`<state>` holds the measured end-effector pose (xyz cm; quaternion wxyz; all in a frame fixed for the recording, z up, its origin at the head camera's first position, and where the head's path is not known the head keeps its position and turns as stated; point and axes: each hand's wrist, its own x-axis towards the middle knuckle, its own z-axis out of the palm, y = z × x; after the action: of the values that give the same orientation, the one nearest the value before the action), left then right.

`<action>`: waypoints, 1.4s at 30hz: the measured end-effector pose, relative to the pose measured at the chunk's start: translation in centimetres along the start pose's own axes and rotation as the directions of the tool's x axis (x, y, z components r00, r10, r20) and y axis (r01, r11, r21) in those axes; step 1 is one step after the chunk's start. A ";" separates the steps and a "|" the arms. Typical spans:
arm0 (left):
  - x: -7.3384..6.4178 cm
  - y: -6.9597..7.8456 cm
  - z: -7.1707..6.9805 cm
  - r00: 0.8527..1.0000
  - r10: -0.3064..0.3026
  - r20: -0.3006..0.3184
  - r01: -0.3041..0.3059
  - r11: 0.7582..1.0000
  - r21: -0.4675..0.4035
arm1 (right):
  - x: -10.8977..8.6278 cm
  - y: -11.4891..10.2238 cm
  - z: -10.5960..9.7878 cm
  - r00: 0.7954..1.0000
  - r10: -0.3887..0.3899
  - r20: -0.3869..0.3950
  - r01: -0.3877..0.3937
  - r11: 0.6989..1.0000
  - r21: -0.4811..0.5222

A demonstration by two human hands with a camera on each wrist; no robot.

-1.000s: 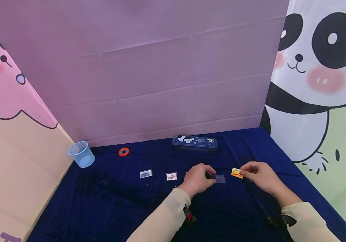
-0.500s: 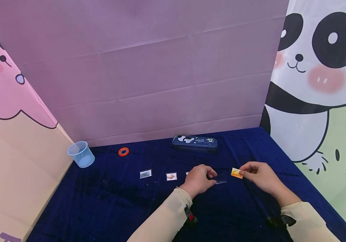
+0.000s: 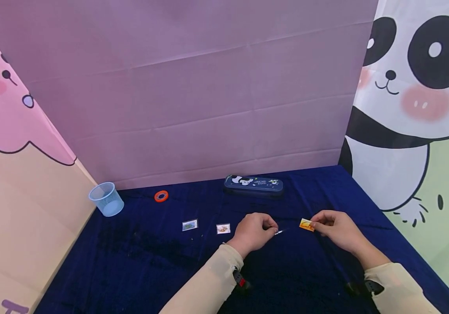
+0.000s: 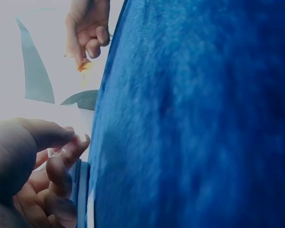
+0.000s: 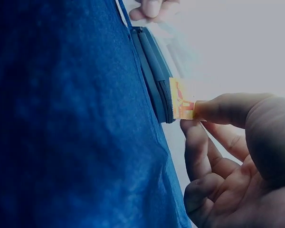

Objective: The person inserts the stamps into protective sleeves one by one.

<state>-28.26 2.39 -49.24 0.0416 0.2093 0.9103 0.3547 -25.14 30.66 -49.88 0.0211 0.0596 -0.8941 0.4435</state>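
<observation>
My left hand pinches a small clear plastic sleeve between thumb and fingertips; in the head view the sleeve is nearly edge-on and hard to make out. To its right, my right hand pinches a small orange and yellow stamp by one edge. The right wrist view shows the stamp's toothed edge and part of its print. Stamp and sleeve are apart, just above the blue cloth. Left of my left hand lie two small sleeved stamps, one greenish and one pale with a brownish picture.
A dark blue panda pencil case lies at the back of the cloth-covered table. Further left are a roll of orange-red tape and a light blue mesh cup. Printed curtains stand behind and at both sides.
The clear sleeve has turned from lying flat to nearly edge-on in my left hand, which has shifted slightly left. My right hand and its stamp have hardly moved.
</observation>
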 end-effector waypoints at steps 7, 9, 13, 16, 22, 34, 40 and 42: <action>-0.7 -0.7 -2.4 0.997 0.016 -0.080 -0.021 0.998 -0.056 | -0.1 -1.0 0.3 0.999 -0.041 0.010 0.041 0.999 0.005; -1.0 -0.9 -3.1 0.995 0.022 -0.102 -0.030 0.997 -0.077 | -0.1 -1.6 0.4 0.998 -0.056 0.011 0.057 0.998 -0.007; -1.7 -0.9 -4.2 0.989 0.036 -0.144 -0.054 0.991 -0.122 | -0.3 -3.0 0.5 0.995 -0.096 0.005 0.096 0.995 -0.039; -2.2 -0.8 -4.9 0.984 0.047 -0.172 -0.074 0.985 -0.154 | -0.2 -4.0 0.6 0.992 -0.125 0.002 0.125 0.990 -0.058; -3.0 -0.6 -6.4 0.977 0.067 -0.203 -0.106 0.977 -0.186 | 0.1 -6.2 0.7 0.987 -0.161 -0.011 0.159 0.982 -0.106; -5.0 -0.7 -10.6 0.959 0.114 -0.261 -0.166 0.969 -0.184 | 0.9 -11.0 1.6 0.974 -0.225 -0.003 0.224 0.971 -0.082; -6.0 -1.0 -12.0 0.942 0.137 -0.307 -0.198 0.965 -0.175 | 1.5 -12.6 2.5 0.968 -0.250 0.004 0.250 0.967 -0.051; -6.4 -1.1 -12.5 0.941 0.136 -0.311 -0.198 0.964 -0.177 | 1.7 -13.0 2.8 0.966 -0.260 0.003 0.260 0.965 -0.036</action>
<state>-25.65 -8.78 -41.13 -0.1041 0.2254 0.8433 0.4766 -25.20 20.46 -41.14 0.0810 0.1754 -0.8864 0.4207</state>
